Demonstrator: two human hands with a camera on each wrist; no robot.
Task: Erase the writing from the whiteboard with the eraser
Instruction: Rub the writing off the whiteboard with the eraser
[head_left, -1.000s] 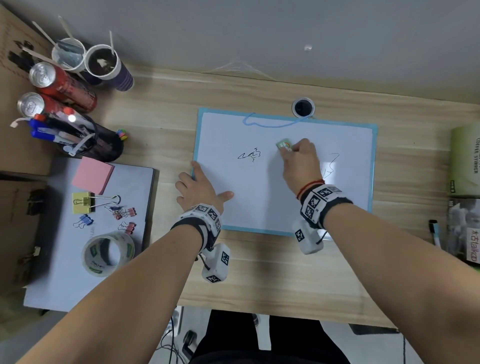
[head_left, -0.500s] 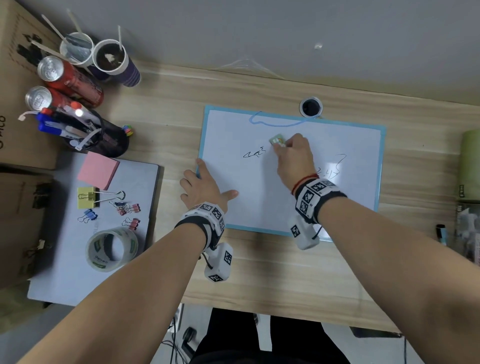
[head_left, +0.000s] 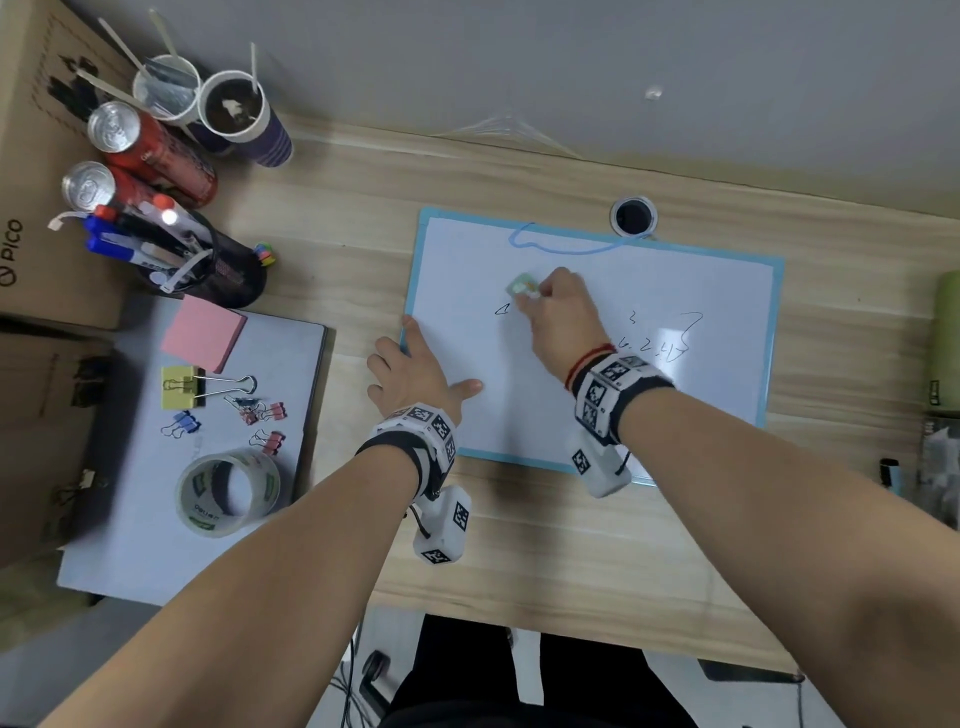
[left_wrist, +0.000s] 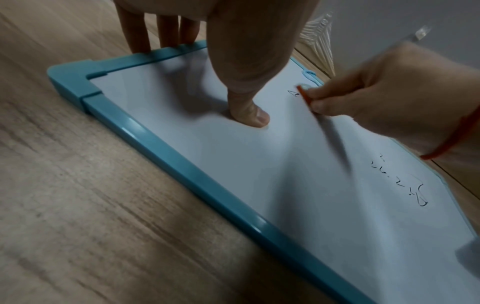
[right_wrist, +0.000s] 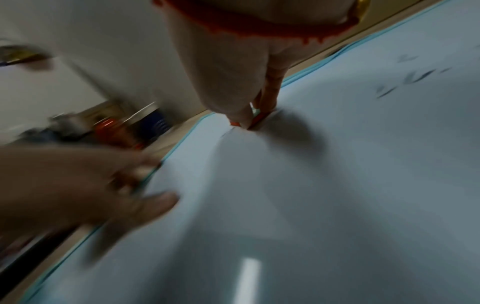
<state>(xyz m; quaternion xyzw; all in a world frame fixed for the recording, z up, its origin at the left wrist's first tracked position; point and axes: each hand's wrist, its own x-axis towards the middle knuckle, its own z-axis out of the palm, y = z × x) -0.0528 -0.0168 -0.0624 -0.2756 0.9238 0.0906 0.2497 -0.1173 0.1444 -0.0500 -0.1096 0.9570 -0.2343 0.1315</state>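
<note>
A blue-framed whiteboard (head_left: 727, 291) lies flat on the wooden desk. My right hand (head_left: 558, 312) pinches a small green eraser (head_left: 521, 285) with an orange underside (left_wrist: 302, 93) and presses it on the board's upper middle. A small black mark (head_left: 502, 309) sits just left of the eraser. More black scribbles (head_left: 662, 343) lie to the right of my right wrist. My left hand (head_left: 415, 371) lies flat over the board's left edge, thumb (left_wrist: 250, 111) pressed on the white surface, fingers (left_wrist: 140, 35) on the desk beyond the frame.
A blue cord (head_left: 561, 244) loops across the board's top edge by a black cable hole (head_left: 633, 215). At the left are a pen holder (head_left: 208, 265), cans (head_left: 150, 150), cups (head_left: 239, 119), pink notes (head_left: 203, 332), clips and a tape roll (head_left: 228, 491). A marker (head_left: 891, 473) lies at the right edge.
My right hand has slid the eraser left across the middle scribble; most of it is gone and only a small mark remains. The left hand has stayed on the board's edge.
</note>
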